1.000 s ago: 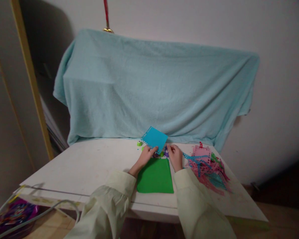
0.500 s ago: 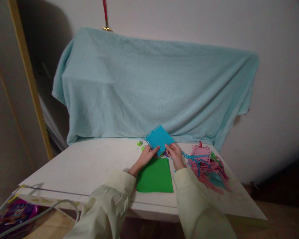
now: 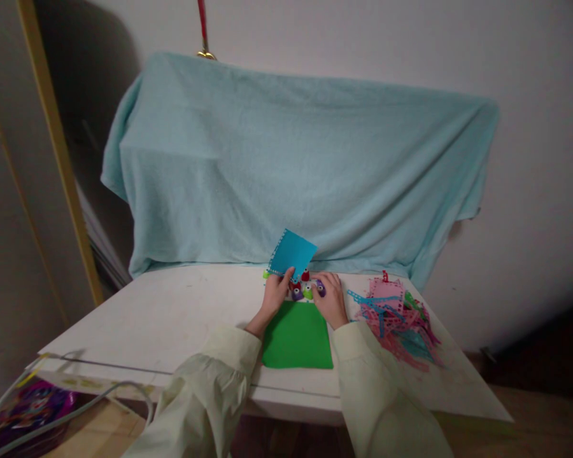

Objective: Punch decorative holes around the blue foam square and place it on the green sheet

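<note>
A blue sheet [image 3: 293, 253] with punched holes along its edge is raised above the table, pinched by my left hand [image 3: 275, 296]. My right hand [image 3: 332, 300] has its fingers curled around a purple one-eyed piece [image 3: 320, 288] at the back of the table. Small pieces with eyes stand between the hands: a red one [image 3: 305, 275], a green one [image 3: 308, 291] and a purple one [image 3: 297, 293]. A green sheet [image 3: 296, 337] lies flat in front of them, between my forearms.
Pink, blue and green punched scraps [image 3: 396, 321] are heaped on the right side of the white table [image 3: 172, 318]. A light blue cloth [image 3: 286, 159] hangs behind. A purple package [image 3: 41, 407] and cable are at the lower left.
My right hand has let go of the blue sheet and moved to the small pieces. The blue sheet has shifted left and turned in my left hand.
</note>
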Tool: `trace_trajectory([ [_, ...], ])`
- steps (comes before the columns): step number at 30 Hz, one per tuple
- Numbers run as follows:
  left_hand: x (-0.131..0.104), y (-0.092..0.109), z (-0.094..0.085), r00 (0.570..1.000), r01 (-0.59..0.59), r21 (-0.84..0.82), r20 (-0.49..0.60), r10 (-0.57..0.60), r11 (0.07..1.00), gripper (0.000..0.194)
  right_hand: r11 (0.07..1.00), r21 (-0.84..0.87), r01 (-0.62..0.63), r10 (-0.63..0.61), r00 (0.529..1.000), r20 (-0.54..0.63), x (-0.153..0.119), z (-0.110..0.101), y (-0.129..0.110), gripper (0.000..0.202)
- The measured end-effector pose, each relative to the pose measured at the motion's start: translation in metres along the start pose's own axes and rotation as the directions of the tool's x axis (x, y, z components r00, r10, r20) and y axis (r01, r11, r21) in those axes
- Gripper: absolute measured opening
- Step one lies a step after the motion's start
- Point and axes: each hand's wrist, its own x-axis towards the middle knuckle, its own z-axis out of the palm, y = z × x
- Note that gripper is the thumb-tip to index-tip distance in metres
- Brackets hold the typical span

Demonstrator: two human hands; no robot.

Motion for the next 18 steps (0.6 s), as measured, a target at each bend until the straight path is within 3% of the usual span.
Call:
trace_trajectory([
  [9,-0.001,0.003,0.004,0.991,0.008,-0.113,0.135,0.008,0.994,0.056,0.990,-0.125,0.058,-0.050,0.996,0.069,-0.003,0.007,0.007,0.022],
  [18,0.000,0.004,0.003,0.943,0.136,-0.273,0.330,-0.040,0.952,0.074,0.986,-0.151,0.073,-0.056,0.992,0.115,-0.008,0.011,0.010,0.021],
])
